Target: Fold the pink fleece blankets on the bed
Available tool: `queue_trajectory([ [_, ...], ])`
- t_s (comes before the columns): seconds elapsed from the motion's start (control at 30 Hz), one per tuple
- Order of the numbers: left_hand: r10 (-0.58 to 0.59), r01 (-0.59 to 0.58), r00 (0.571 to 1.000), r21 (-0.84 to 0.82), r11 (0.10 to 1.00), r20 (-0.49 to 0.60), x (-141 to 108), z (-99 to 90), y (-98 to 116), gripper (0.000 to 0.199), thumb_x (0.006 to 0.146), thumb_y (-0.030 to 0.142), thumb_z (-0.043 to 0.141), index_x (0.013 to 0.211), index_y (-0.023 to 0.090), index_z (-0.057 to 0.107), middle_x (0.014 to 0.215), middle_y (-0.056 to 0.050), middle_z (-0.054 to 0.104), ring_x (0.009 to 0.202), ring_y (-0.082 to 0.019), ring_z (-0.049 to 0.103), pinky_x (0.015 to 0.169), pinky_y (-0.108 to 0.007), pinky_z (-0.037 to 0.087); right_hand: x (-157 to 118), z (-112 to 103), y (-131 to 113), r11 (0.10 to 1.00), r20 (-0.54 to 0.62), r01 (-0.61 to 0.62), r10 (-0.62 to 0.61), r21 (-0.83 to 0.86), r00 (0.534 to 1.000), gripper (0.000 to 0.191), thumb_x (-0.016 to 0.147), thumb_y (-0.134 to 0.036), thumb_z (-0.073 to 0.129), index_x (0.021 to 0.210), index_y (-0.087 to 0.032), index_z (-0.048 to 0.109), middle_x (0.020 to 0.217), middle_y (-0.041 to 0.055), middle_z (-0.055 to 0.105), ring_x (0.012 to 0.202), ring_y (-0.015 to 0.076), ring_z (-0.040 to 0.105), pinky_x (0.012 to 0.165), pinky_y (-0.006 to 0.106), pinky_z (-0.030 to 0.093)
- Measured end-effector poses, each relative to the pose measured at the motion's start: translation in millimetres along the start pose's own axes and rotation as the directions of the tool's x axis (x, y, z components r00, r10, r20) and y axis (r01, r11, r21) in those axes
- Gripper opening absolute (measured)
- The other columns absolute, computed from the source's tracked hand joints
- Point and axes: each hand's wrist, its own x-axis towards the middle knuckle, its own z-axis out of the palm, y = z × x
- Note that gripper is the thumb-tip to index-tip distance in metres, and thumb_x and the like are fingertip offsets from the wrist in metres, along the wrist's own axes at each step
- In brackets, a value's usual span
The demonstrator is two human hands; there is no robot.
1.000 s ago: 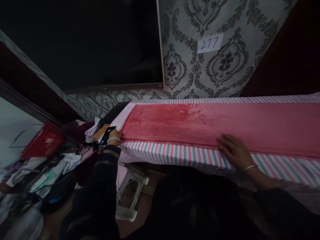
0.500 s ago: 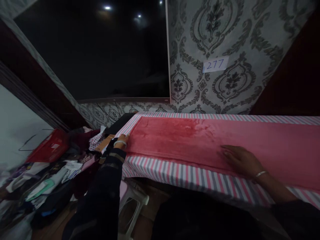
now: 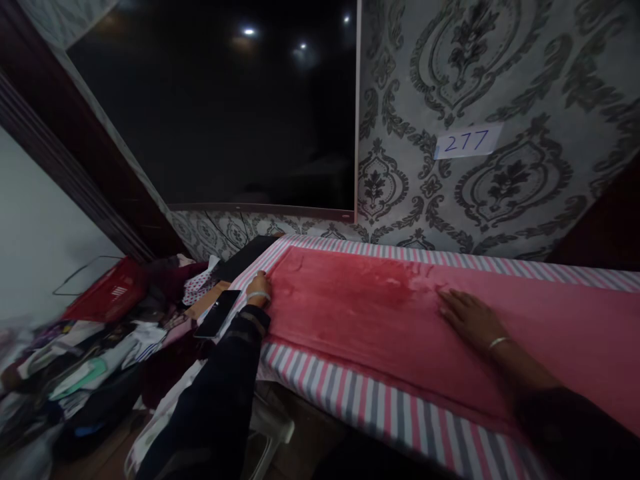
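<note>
A long red plush cloth (image 3: pixel 340 307) lies flat over a pink, grey and white striped cloth (image 3: pixel 350 393) on a table. Darker, rubbed patches show on its left half. My right hand (image 3: pixel 470 319) rests on the red cloth right of these patches, palm down with its fingers stretched out. My left hand (image 3: pixel 259 288) is at the left end of the red cloth, touching its edge; its fingers are small and dim, so their grip is unclear. A black phone (image 3: pixel 218 313) lies just left of my left wrist.
A large dark television (image 3: pixel 225 113) and a paper marked 277 (image 3: pixel 469 141) are on the patterned wall. At the left are a red basket (image 3: pixel 110 290) and heaped clothes (image 3: pixel 95 367). A white plastic stool (image 3: pixel 273 427) stands below the table.
The view has shifted, and the phone shows more fully beside my left wrist. My right hand has moved a little up the red cloth, its fingers now spread flat. My left hand stays at the left edge.
</note>
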Motion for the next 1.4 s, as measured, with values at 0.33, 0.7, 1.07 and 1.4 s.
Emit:
queue_trajectory([
  [0.33, 0.453, -0.477, 0.876, 0.155, 0.865, 0.168, 9, 27.5, 117, 0.069, 0.1, 0.045, 0.043, 0.16, 0.015, 0.027, 0.169, -0.02, 0.025, 0.157, -0.033, 0.02, 0.124, -0.052, 0.023, -17, 9, -5, 0.998, -0.002, -0.055, 0.055, 0.017, 0.999, 0.057, 0.099, -0.048, 0.028, 0.14, -0.024, 0.061, 0.146, 0.0124, 0.059, 0.132, 0.0337, 0.054, 0.105, 0.056, 0.047],
  [0.7, 0.564, -0.624, 0.759, 0.12, 0.772, 0.325, 32, 82.5, 171, 0.066, 0.103, 0.053, 0.026, 0.163, 0.027, 0.026, 0.172, -0.008, 0.019, 0.159, -0.031, 0.013, 0.125, -0.064, 0.01, -22, 0, -4, 0.999, 0.039, -0.038, 0.039, -0.014, 0.999, 0.057, 0.101, -0.05, 0.029, 0.144, -0.026, 0.058, 0.151, 0.0098, 0.054, 0.136, 0.0329, 0.051, 0.109, 0.055, 0.044],
  [1.07, 0.275, -0.307, 0.943, 0.179, 0.935, 0.186, 26, 63.0, 180, 0.069, 0.099, 0.054, 0.034, 0.158, 0.017, 0.037, 0.167, -0.024, 0.027, 0.154, -0.046, 0.022, 0.117, -0.075, 0.021, -13, -12, -19, 0.995, 0.091, -0.095, 0.095, -0.006, 0.991, 0.053, 0.102, -0.046, 0.034, 0.146, -0.027, 0.057, 0.153, 0.01, 0.052, 0.139, 0.0324, 0.047, 0.111, 0.055, 0.04],
  [1.4, 0.803, -0.837, 0.501, -0.055, 0.544, 0.321, -96, 77.9, 304, 0.064, 0.1, 0.049, 0.047, 0.159, 0.024, 0.036, 0.169, -0.008, 0.03, 0.157, -0.027, 0.023, 0.128, -0.043, 0.02, -9, -24, -25, 0.995, 0.126, -0.096, 0.092, 0.023, 0.988, 0.053, 0.102, -0.039, 0.036, 0.148, -0.022, 0.055, 0.156, 0.0138, 0.048, 0.141, 0.0342, 0.044, 0.111, 0.058, 0.039],
])
